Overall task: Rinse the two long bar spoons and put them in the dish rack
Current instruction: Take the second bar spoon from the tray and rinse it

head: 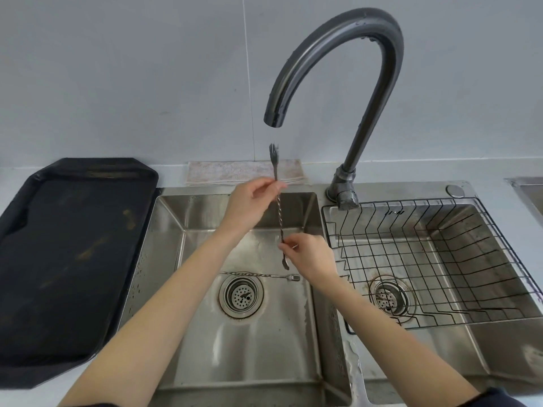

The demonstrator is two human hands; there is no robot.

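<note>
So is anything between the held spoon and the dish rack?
Nothing visible. The held spoon hangs upright over the left basin; the dish rack sits open-topped and empty in the right basin, past the divider.

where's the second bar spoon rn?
Head view: second bar spoon lies flat on the left sink basin floor, just behind the drain strainer, below both hands.

Brushed steel sink [241,348], twisted-metal spoon [279,212]

Both forearms bare, extended forward. Left hand [249,204] raised, fingers [276,186] pinched shut (thumb against forefinger). Right hand [311,257] lower and nearer, wrist bent, fingers likewise pinched together at the tips.
</note>
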